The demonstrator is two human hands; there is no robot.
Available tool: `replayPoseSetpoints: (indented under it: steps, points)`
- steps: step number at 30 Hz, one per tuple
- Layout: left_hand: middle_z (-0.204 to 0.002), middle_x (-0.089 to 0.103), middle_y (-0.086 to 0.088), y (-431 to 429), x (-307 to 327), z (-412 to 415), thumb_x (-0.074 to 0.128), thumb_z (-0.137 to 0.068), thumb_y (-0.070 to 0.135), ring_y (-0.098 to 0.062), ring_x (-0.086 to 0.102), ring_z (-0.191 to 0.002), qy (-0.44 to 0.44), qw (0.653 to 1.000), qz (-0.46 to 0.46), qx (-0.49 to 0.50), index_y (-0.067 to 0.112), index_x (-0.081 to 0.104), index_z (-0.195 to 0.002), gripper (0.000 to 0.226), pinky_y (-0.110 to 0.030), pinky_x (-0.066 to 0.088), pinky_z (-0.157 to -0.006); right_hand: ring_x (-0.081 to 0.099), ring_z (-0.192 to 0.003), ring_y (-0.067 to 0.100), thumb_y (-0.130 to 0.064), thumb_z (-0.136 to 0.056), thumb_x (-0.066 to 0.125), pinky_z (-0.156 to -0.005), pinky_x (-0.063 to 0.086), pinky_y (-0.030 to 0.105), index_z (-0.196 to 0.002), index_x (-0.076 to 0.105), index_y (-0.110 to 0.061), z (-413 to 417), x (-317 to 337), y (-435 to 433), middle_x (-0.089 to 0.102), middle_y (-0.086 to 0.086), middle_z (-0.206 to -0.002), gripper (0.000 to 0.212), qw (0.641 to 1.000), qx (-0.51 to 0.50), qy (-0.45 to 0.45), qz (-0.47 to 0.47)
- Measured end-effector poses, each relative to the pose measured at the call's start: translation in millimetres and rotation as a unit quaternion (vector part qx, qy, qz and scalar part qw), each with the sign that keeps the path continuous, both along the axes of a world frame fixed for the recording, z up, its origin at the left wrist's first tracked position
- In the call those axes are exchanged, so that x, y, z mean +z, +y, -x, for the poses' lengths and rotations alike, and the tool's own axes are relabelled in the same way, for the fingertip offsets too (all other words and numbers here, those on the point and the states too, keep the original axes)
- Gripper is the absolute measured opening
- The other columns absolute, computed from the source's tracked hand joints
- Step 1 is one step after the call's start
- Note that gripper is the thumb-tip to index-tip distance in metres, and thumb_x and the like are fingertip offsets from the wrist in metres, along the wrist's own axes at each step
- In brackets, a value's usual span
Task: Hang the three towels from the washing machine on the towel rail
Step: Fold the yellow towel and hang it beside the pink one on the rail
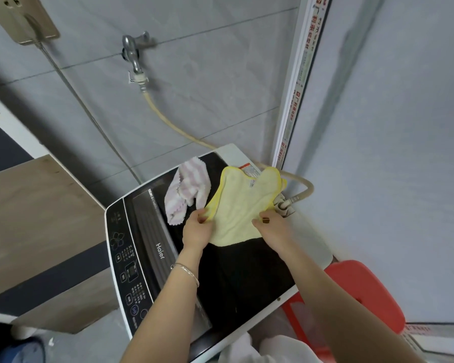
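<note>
Over washing machine (142,247) lid: pale yellow towel (243,205), brighter yellow hem, crumpled; left hand (197,229), right hand (271,227) each grip edge.

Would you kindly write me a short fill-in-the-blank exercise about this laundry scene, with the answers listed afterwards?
1. Both hands, left and right, hold a towel whose colour is ____.
2. The pink-and-white striped towel lies on the lid of the ____ machine.
3. A metal bracelet sits on the ____ wrist.
4. The stool beside the machine is coloured ____.

Answers: yellow; washing; left; red
</note>
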State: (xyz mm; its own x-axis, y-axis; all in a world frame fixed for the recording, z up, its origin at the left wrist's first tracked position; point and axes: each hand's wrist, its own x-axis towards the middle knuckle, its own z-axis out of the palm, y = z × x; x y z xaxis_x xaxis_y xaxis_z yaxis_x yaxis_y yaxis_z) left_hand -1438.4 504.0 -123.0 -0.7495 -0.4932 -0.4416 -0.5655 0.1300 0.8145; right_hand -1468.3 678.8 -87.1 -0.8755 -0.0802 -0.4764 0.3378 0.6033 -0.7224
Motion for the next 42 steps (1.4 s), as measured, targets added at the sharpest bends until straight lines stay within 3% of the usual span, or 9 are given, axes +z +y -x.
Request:
replayPoseSetpoints:
  steps: [6,8,11,12,22,29,32,35,42]
  points:
    - [-0.115,0.065,-0.012,-10,-6,-12,0.058,-0.081,0.027,-0.03,0.059,-0.108,-0.05,0.998,0.027,-0.015,0.006,0.063,-0.112,0.038,-0.032,0.046,-0.076,0.052,-0.097,0.018,-0.024,-0.09,0.056,-0.076,0.04,0.025,-0.134,0.041,-0.011,-9,-3,-7,0.053,0.005,-0.116,0.049,0.999,-0.02,0.023,0.011]
    - [-0.091,0.066,-0.011,-12,-6,-20,0.061,-0.082,0.031,-0.032,0.06,-0.094,-0.048,0.998,0.031,-0.016,0.007,0.066,-0.088,0.025,-0.033,0.047,-0.072,0.049,-0.087,0.015,-0.023,-0.089,0.056,-0.062,0.038,0.024,-0.131,0.04,-0.01,-12,-6,-6,0.05,0.002,-0.102,0.047,0.999,-0.037,0.025,0.01]
    - [-0.061,0.041,0.002,-16,-9,-34,0.058,-0.085,0.029,-0.018,0.042,-0.062,-0.058,0.997,0.034,-0.022,0.016,0.04,-0.058,0.036,-0.027,0.029,-0.053,0.045,-0.067,0.011,-0.02,-0.088,0.054,-0.052,0.029,0.022,-0.088,0.046,-0.017,-19,-13,-6,0.045,-0.003,-0.078,0.009,0.998,-0.054,0.036,0.008]
    - [-0.06,0.037,0.002,-18,-10,-40,0.056,-0.087,0.027,-0.016,0.036,-0.058,-0.065,0.997,0.036,-0.02,0.016,0.035,-0.057,0.038,-0.027,0.025,-0.052,0.041,-0.061,0.009,-0.019,-0.088,0.053,-0.051,0.028,0.022,-0.076,0.04,-0.019,-21,-16,-5,0.042,-0.004,-0.071,0.018,0.998,-0.06,0.037,0.008]
    - [-0.074,0.053,-0.004,-31,-5,-70,0.056,-0.073,0.03,-0.022,0.051,-0.07,-0.14,0.99,-0.007,0.014,0.012,0.05,-0.067,0.02,-0.029,0.039,-0.062,0.033,-0.052,0.013,-0.006,-0.083,0.042,-0.048,0.023,0.025,-0.059,0.03,-0.016,-40,-23,13,0.032,0.0,-0.057,0.029,0.995,-0.075,0.004,-0.063]
    - [-0.089,0.059,-0.006,-15,0,-61,0.058,-0.083,0.038,-0.026,0.06,-0.086,-0.169,0.982,-0.087,-0.009,0.006,0.053,-0.108,0.041,-0.032,0.051,-0.071,0.036,-0.059,0.012,-0.009,-0.084,0.043,-0.048,0.024,0.022,-0.064,0.031,-0.017,-35,-25,13,0.037,0.001,-0.073,0.025,0.995,-0.052,-0.002,-0.08]
    - [-0.094,0.059,-0.007,-8,6,-57,0.056,-0.087,0.036,-0.021,0.057,-0.077,-0.184,0.978,-0.09,-0.028,0.004,0.053,-0.117,0.044,-0.028,0.046,-0.06,0.044,-0.067,0.014,-0.014,-0.082,0.05,-0.048,0.029,0.022,-0.082,0.045,-0.012,-33,-25,11,0.046,0.007,-0.089,0.006,0.995,-0.038,-0.017,-0.085]
    - [-0.088,0.058,-0.005,-7,11,-53,0.057,-0.087,0.034,-0.017,0.053,-0.069,-0.191,0.976,-0.098,-0.037,0.006,0.054,-0.116,0.041,-0.026,0.042,-0.054,0.046,-0.069,0.013,-0.017,-0.082,0.057,-0.054,0.038,0.023,-0.098,0.046,-0.008,-31,-25,10,0.048,0.004,-0.086,0.022,0.996,-0.023,-0.031,-0.082]
    - [-0.103,0.062,-0.011,-7,14,-51,0.066,-0.082,0.026,-0.026,0.059,-0.092,-0.177,0.972,-0.151,-0.041,0.002,0.056,-0.117,0.044,-0.033,0.048,-0.081,0.053,-0.077,0.018,-0.019,-0.08,0.061,-0.061,0.042,0.029,-0.095,0.047,-0.01,-34,-31,7,0.051,0.003,-0.084,0.023,0.992,-0.002,-0.053,-0.112]
